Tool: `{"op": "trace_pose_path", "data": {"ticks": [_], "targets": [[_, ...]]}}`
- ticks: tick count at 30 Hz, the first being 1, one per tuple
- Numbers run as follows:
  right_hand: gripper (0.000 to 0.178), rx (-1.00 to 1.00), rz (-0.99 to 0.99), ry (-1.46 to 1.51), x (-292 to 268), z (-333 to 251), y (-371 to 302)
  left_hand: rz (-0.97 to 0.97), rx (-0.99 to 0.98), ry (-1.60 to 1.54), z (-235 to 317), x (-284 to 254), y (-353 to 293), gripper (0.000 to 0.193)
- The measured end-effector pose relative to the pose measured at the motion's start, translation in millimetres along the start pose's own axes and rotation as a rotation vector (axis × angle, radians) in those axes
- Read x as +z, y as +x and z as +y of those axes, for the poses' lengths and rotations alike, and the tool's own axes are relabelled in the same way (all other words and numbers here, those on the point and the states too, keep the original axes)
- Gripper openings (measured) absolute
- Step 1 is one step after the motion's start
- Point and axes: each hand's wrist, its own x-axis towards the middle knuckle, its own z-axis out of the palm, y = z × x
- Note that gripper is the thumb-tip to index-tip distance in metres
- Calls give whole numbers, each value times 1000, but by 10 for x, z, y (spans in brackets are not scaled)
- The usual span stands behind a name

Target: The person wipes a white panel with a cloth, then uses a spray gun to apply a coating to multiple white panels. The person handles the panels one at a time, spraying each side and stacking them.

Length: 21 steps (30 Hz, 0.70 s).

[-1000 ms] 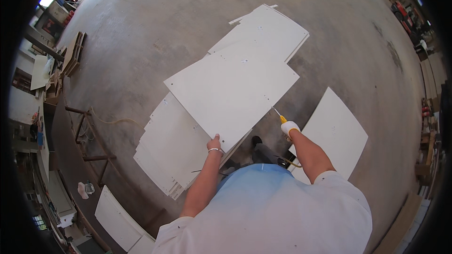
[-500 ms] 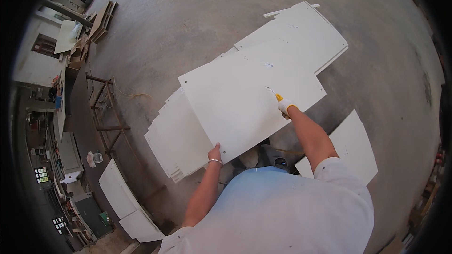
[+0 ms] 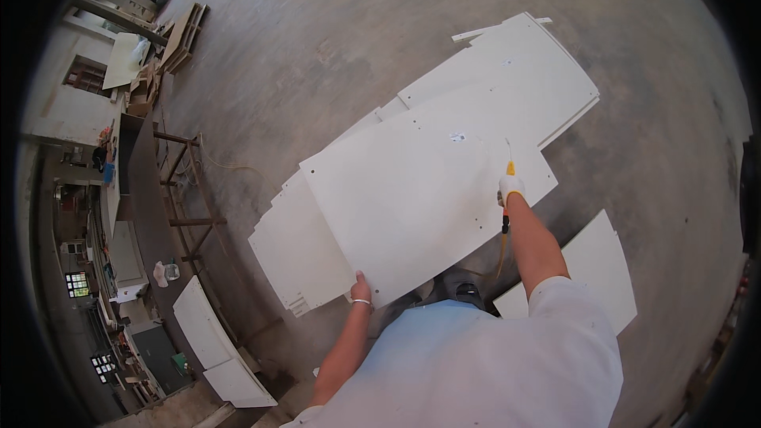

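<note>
A large white panel [image 3: 404, 198] with small drilled holes and a label [image 3: 458, 137] lies on top of other white panels [image 3: 305, 242]. My bare left hand [image 3: 361, 288], a bracelet at its wrist, grips the panel's near left corner with the thumb on top; its other fingers are mostly hidden under the edge. In a whitish glove, my right hand [image 3: 512, 189] is closed round a yellow air blow gun [image 3: 510, 168]. The gun's thin nozzle points away from me over the panel's right part. A yellowish air hose [image 3: 501, 257] hangs from its lower end.
More white panels [image 3: 547, 71] are stacked at the far right. Another white panel [image 3: 598, 265] lies on the floor to my right. On the left stand a rusty metal frame [image 3: 194, 222], a long dark bench [image 3: 151, 190] and a leaning white panel [image 3: 210, 333].
My right hand has swung the blow gun rightward, and its nozzle has turned from left-pointing to nearly straight ahead. The hose now shows below it. My left hand stays on the panel corner.
</note>
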Motion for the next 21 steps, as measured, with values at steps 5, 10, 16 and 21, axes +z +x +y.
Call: {"op": "trace_pose_path", "data": {"ticks": [5,10,16,21], "targets": [[29,-180,-30,-705,-851,915,19,73,107,314,117,-9,57,85],[37,-297,521,-180,-1129,2111,-505,51,147,264,407,-217,228,82],[20,-764,-5,-818,-736,3032,-1810,-101,317,386,768,-548,632,70],[24,-880,-165,-990,-486,2702,-1997,-221,367,521,813,-562,623,64]]}}
